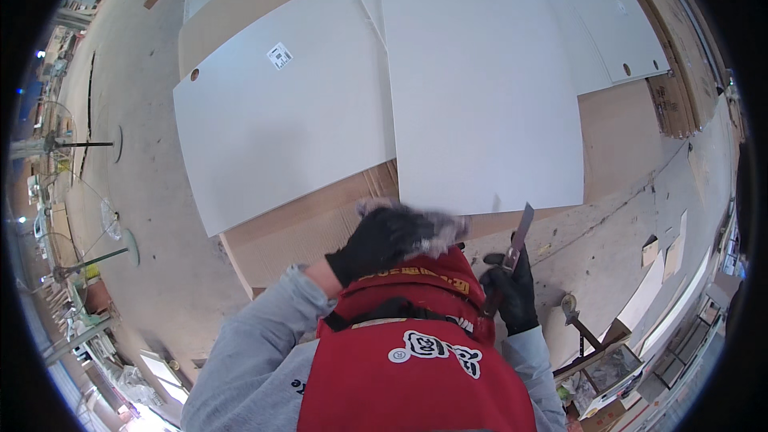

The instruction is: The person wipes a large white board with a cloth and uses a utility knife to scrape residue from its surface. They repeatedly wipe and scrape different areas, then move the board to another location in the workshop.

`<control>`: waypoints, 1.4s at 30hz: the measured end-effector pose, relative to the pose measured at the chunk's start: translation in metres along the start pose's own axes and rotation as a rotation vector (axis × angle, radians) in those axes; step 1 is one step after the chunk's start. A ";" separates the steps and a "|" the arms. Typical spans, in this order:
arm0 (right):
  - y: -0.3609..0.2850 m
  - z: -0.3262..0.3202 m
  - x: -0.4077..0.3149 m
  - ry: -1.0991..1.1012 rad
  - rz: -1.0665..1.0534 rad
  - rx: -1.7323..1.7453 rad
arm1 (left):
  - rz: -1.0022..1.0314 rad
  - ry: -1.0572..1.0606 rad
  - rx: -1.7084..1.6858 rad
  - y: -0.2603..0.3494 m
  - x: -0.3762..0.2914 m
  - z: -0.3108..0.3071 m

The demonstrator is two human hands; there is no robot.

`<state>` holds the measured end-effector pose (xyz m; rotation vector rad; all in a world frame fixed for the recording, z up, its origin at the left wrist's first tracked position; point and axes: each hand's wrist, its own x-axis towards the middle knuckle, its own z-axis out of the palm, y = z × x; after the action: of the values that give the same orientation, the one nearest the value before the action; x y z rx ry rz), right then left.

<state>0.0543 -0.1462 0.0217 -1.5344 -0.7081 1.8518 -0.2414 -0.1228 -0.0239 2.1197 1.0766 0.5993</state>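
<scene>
My left hand [384, 239], in a black glove, grips a crumpled greyish cloth [443, 233], blurred, in front of my waist. A flat metal blade with a slanted tip [521, 231], a knife or scraper, points up and away from my gloved right hand [515, 294], which holds its handle. Just beyond both hands lies the near edge of a large white panel [480, 84]. It overlaps a second white panel [282, 126] on the left, which carries a printed sticker [279, 56] and a round hole near one corner.
Corrugated cardboard [300, 234] lies beneath the panels. Further white panels [606, 30] with holes are at the far right, beside stacked cardboard cartons [675, 108]. Stands with round bases [117, 144] are on the left floor. A cart-like frame [606, 366] stands low right. I wear a red apron [414, 384].
</scene>
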 end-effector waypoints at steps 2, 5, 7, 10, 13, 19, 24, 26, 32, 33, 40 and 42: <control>0.004 0.024 0.016 -0.015 -0.025 -0.036 | -0.046 -0.043 -0.156 0.010 -0.026 0.002; 0.008 0.054 0.033 -0.043 -0.452 -0.680 | -0.296 0.004 -0.470 0.014 -0.060 -0.008; 0.013 0.071 0.036 -0.074 -0.620 -1.038 | -0.436 0.101 -0.698 0.014 -0.079 -0.021; 0.026 0.088 0.033 -0.090 -0.597 -1.141 | -0.524 0.352 -0.795 0.016 -0.092 -0.037; 0.036 0.077 0.030 0.072 -0.595 -1.157 | -0.601 0.496 -0.994 0.020 -0.087 -0.051; 0.014 -0.006 0.036 0.498 -0.425 -1.080 | -0.563 0.657 -1.143 0.031 -0.034 -0.074; 0.001 -0.026 0.039 0.464 -0.646 -0.992 | -0.383 0.729 -0.543 0.024 0.054 -0.073; 0.002 -0.029 0.038 0.240 -0.525 -1.030 | -0.212 0.592 -0.106 0.011 0.099 -0.061; -0.015 -0.084 0.046 0.620 -0.427 -0.968 | -0.197 0.256 0.514 0.011 0.173 -0.007; -0.018 -0.091 0.047 0.642 -0.478 -0.974 | -0.188 0.243 0.530 0.011 0.182 -0.002; -0.034 -0.138 0.051 0.430 -0.542 -1.081 | -0.077 0.324 0.566 -0.019 0.242 -0.011; -0.044 -0.157 0.051 0.295 -0.512 -1.098 | -0.079 0.332 0.581 -0.027 0.253 -0.016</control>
<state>0.2073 -0.0769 -0.0071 -1.9003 -1.9288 0.7908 -0.1260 0.1038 -0.0098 2.5012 1.6724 0.6747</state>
